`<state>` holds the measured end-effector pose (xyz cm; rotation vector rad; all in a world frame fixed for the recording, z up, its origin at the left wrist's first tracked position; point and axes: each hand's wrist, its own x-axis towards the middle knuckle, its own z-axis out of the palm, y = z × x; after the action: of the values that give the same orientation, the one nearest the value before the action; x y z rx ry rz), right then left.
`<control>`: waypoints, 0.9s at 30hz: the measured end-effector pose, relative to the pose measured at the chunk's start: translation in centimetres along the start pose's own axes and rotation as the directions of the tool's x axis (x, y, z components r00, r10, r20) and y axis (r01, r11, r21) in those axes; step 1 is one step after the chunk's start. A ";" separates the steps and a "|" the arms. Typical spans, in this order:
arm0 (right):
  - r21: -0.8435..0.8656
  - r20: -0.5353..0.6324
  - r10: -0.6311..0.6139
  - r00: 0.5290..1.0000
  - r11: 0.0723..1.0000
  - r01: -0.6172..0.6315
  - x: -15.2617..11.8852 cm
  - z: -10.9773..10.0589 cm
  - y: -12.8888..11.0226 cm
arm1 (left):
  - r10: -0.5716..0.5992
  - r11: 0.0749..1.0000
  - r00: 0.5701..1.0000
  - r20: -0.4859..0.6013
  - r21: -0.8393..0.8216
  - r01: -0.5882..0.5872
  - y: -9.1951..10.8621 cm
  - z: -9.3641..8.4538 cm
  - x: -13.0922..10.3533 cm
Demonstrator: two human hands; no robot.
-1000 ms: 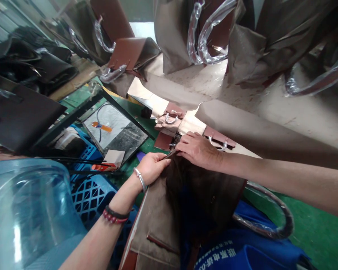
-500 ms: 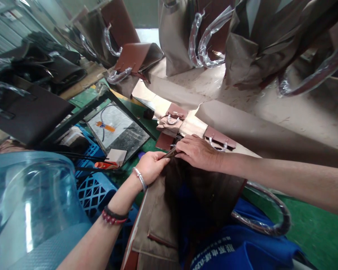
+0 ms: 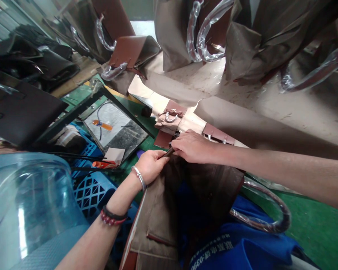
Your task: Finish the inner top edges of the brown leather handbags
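A brown handbag (image 3: 157, 210) lies across my lap, its grey-brown lining facing up and a dark opening beside it. My left hand (image 3: 150, 165) pinches the bag's far edge between thumb and fingers. Just right of it, my right hand (image 3: 190, 147) is closed on the same edge, fingers curled downward. Between the two hands a short dark strip of the edge shows. A plastic-wrapped handle (image 3: 283, 215) loops out at the bag's right side, over a blue apron (image 3: 222, 243) with white print. My right fingertips are partly hidden.
A large blue water bottle (image 3: 30, 210) stands at left, near a blue crate (image 3: 90, 189). Brown bags with wrapped handles (image 3: 195, 33) stand on the pale table (image 3: 287, 120). Smaller brown bag pieces (image 3: 170, 116) lie beyond my hands. An orange bottle (image 3: 102, 125) rests by a metal frame (image 3: 126, 116).
My right hand has shifted slightly left and stays closed on the bag's edge. My left hand keeps its pinch. The whole view has moved a little.
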<state>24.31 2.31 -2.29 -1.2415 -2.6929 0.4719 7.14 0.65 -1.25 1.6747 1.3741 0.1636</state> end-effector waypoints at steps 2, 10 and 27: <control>0.003 -0.016 0.015 1.000 1.000 -0.015 0.0 0.1 0.0 | -0.008 1.000 1.000 0.010 -0.026 0.008 -0.3 0.0 0.1; 0.050 -0.139 0.106 0.985 0.994 -0.100 -0.2 1.4 0.3 | -0.046 0.996 0.998 0.038 -0.069 0.049 -0.3 -0.1 0.1; 0.097 -0.171 0.116 0.979 0.990 -0.100 -0.4 1.8 0.5 | -0.064 0.987 0.995 0.074 -0.142 0.074 0.5 -0.2 0.2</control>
<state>24.43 1.94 -4.17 -1.3422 -2.4420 0.4650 7.38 0.94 -0.88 1.4973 1.3346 0.1606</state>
